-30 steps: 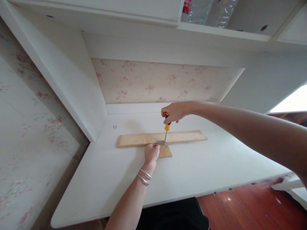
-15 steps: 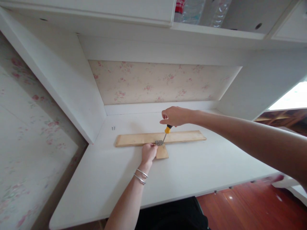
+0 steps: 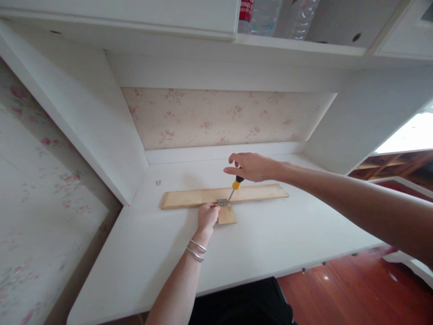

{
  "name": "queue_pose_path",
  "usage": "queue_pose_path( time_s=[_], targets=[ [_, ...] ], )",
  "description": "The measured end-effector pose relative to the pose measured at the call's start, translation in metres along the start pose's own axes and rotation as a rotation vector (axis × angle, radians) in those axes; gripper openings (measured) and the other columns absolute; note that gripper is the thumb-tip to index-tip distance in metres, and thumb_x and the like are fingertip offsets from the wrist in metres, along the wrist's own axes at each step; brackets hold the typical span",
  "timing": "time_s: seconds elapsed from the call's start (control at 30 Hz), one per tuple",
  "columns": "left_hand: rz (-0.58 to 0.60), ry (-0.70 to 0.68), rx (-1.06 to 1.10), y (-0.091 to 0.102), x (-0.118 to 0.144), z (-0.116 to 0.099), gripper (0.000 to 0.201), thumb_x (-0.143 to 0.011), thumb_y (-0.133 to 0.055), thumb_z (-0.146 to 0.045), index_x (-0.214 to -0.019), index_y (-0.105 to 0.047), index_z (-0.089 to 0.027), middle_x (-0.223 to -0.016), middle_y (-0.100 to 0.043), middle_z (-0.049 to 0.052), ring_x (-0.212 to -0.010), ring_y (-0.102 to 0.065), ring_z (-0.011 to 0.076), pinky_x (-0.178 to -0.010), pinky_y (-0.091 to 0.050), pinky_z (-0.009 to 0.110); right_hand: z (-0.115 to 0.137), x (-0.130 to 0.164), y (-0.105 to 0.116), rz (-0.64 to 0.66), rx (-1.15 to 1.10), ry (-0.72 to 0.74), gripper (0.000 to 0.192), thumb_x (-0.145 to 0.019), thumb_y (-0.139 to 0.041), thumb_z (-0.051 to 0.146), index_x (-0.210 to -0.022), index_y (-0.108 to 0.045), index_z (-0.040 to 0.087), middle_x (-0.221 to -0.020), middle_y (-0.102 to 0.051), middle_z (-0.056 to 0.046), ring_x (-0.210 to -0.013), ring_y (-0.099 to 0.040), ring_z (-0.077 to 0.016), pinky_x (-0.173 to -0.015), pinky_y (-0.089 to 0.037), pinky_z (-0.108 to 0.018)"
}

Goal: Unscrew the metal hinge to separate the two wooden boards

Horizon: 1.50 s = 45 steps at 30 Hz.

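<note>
A long pale wooden board (image 3: 257, 192) lies across the white desk (image 3: 277, 234), with a small wooden block (image 3: 227, 215) butted against its near edge. A small metal hinge (image 3: 222, 202) sits where the two meet. My right hand (image 3: 252, 166) holds the yellow and black handle of a screwdriver (image 3: 234, 187), whose tip rests on the hinge; the index and middle fingers are lifted off the handle. My left hand (image 3: 207, 215), with two silver bangles on the wrist, presses on the block and hinge from the near side.
Two small screws (image 3: 157, 182) lie at the back left of the desk. A white side panel (image 3: 101, 131) and floral back wall enclose the desk. Plastic bottles (image 3: 267, 16) stand on the shelf overhead. Red wooden floor (image 3: 355, 293) shows at lower right.
My right hand has tilted the screwdriver over to the right, lowered over its handle and loosened its fingers. The left hand stays on the block. The view has shifted slightly.
</note>
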<state>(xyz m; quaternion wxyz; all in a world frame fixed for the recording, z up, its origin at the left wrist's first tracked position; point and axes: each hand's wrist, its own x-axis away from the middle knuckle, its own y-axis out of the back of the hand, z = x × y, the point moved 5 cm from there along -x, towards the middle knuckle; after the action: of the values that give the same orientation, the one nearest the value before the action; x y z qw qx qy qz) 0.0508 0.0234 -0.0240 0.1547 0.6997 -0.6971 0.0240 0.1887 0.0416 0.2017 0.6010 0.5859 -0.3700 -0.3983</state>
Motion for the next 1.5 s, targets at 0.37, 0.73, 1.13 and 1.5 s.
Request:
queue_pose_path(
  time_s=[0.37, 0.73, 1.13, 1.5],
  targets=[
    [-0.004, -0.001, 0.017, 0.0, -0.002, 0.002, 0.013, -0.063, -0.058, -0.024, -0.054, -0.06, -0.015, -0.04, -0.043, -0.004, -0.037, -0.038, 0.0075, -0.039, -0.021, 0.02, 0.009, -0.002, 0.002, 0.023, -0.081, 0.029, 0.039, -0.079, -0.05, 0.048, -0.104, -0.054, 0.019, -0.093, -0.064, -0.009, -0.08, -0.059, -0.0205, -0.069, -0.04, -0.029],
    [-0.042, -0.008, -0.015, 0.003, -0.002, 0.002, 0.013, -0.062, -0.06, -0.023, -0.052, -0.062, -0.015, -0.041, -0.046, -0.003, -0.043, -0.043, 0.0097, -0.044, -0.024, 0.021, 0.013, -0.003, 0.005, -0.002, 0.046, 0.047, 0.025, -0.078, -0.05, 0.041, -0.092, -0.055, 0.021, -0.086, -0.065, -0.007, -0.075, -0.057, -0.0199, -0.06, -0.035, -0.027],
    [-0.052, -0.03, -0.031, 0.003, -0.003, 0.003, 0.013, -0.062, -0.061, -0.024, -0.052, -0.062, -0.015, -0.042, -0.047, -0.003, -0.044, -0.042, 0.0094, -0.044, -0.024, 0.021, 0.018, 0.0, 0.004, -0.026, 0.063, 0.12, 0.027, -0.079, -0.05, 0.032, -0.103, -0.054, 0.02, -0.103, -0.061, -0.009, -0.082, -0.057, -0.0198, -0.065, -0.036, -0.028],
    [-0.051, -0.052, -0.073, 0.004, -0.002, 0.001, 0.015, -0.064, -0.059, -0.025, -0.052, -0.062, -0.016, -0.042, -0.047, -0.003, -0.045, -0.045, 0.0102, -0.044, -0.026, 0.021, 0.023, 0.002, 0.005, -0.041, 0.102, 0.169, 0.028, -0.075, -0.05, 0.027, -0.102, -0.053, 0.022, -0.108, -0.059, -0.006, -0.078, -0.057, -0.0182, -0.061, -0.034, -0.028]
  ],
)
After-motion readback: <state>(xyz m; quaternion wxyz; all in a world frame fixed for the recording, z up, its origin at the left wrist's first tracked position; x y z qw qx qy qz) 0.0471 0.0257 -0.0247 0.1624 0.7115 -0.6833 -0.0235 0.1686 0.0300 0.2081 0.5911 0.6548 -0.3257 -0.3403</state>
